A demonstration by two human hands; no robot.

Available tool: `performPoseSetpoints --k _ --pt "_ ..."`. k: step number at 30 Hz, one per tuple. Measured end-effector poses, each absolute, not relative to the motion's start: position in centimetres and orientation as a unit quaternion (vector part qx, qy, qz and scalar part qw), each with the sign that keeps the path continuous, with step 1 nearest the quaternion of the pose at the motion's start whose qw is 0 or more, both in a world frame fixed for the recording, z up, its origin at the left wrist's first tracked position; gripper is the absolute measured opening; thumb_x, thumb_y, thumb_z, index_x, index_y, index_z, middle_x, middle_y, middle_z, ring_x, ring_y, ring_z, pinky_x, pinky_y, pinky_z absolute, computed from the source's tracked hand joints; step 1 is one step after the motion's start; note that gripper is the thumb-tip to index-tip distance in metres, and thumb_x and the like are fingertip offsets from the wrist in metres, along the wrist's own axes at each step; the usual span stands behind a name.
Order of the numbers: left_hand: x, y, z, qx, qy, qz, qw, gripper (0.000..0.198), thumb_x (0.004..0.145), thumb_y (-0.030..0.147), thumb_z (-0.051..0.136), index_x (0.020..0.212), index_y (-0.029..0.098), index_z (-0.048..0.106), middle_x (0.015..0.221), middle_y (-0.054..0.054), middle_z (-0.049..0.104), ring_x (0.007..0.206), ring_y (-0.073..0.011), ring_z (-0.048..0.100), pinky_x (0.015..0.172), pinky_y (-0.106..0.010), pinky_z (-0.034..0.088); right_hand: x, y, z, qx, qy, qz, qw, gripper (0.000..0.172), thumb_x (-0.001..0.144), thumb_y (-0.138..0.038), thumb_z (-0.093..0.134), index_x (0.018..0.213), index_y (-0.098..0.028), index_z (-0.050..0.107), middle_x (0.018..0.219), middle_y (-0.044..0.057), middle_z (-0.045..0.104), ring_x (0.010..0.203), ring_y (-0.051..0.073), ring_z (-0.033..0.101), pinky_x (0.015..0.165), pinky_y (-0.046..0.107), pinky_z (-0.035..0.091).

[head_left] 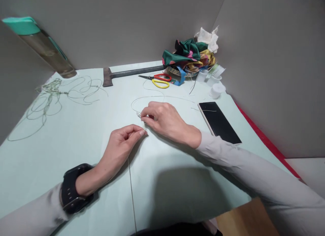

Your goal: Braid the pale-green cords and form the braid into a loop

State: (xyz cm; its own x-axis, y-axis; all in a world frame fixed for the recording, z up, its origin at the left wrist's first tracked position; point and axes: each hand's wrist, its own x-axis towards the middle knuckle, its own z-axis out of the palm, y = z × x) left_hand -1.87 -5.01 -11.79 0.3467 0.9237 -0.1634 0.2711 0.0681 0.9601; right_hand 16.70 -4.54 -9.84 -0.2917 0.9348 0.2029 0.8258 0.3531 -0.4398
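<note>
pinching thin cord [145, 125] in left hand [122, 143] and right hand [166, 121], both clamped on it, cord curving away beyond them

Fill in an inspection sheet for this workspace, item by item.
Surface: pale table, shadowed at the near side.
Job's things: thin strands; fine detail too small to tell.
Clutter: bottle, tangled green cord, long-handled tool, scissors, bunched cloth, white spool, phone.
Hands: left hand and right hand pinch the strands; fingers partly hide the hold.
Cables: nothing seen.
Surroundings: grey walls behind and at the sides.
</note>
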Motion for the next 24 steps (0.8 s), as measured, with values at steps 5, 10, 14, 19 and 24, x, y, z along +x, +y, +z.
performPoseSetpoints --k 5,10,14,19,24 --pt "-1.8 -5.0 -11.9 0.606 0.493 0.304 0.545 0.031 0.079 0.047 0.073 0.074 0.017 0.074 0.052 0.007 0.034 0.051 -0.0087 0.022 0.048 -0.028 0.013 16.5 -4.7 -11.3 -0.478 -0.859 0.056 0.172 0.02 0.104 -0.019 0.053 0.096 -0.017 0.071 0.102 0.007 0.063 0.091 0.018 0.054 0.063 0.03 0.028" --pt "-1.8 -5.0 -11.9 0.594 0.501 0.312 0.547 0.031 0.078 0.047 0.073 0.072 0.017 0.07 0.052 0.007 0.034 0.05 -0.0084 0.023 0.047 -0.028 0.014 18.2 -5.5 -12.2 -0.389 -0.9 0.02 0.196 0.024 0.107 -0.02 0.047 0.099 -0.016 0.069 0.109 0.01 0.063 0.098 0.02 0.053 0.061 0.03 0.029" --pt "-1.8 -5.0 -11.8 0.591 0.504 0.311 0.548 0.031 0.079 0.047 0.072 0.071 0.017 0.068 0.052 0.008 0.033 0.05 -0.0083 0.024 0.047 -0.027 0.015 18.5 -5.6 -12.7 -0.38 -0.89 0.075 0.241 0.024 0.108 -0.02 0.045 0.101 -0.016 0.068 0.108 0.01 0.061 0.096 0.019 0.054 0.072 0.031 0.039" --pt "-1.8 -5.1 -11.8 0.599 0.505 0.308 0.54 0.032 0.08 0.048 0.071 0.073 0.017 0.067 0.052 0.007 0.036 0.049 -0.0087 0.026 0.047 -0.027 0.018 18.0 -4.6 -11.8 -0.394 -0.876 0.182 0.21 0.01 0.103 -0.019 0.054 0.096 -0.018 0.061 0.103 0.005 0.054 0.089 0.017 0.051 0.075 0.03 0.038" --pt "-1.8 -5.0 -12.1 0.607 0.515 0.311 0.52 0.031 0.082 0.048 0.071 0.077 0.018 0.066 0.052 0.008 0.036 0.049 -0.0086 0.026 0.046 -0.026 0.018 17.9 -3.7 -9.6 -0.395 -0.879 0.233 0.128 0.016 0.101 -0.016 0.052 0.086 -0.019 0.051 0.092 0.001 0.047 0.08 0.015 0.045 0.071 0.029 0.031"
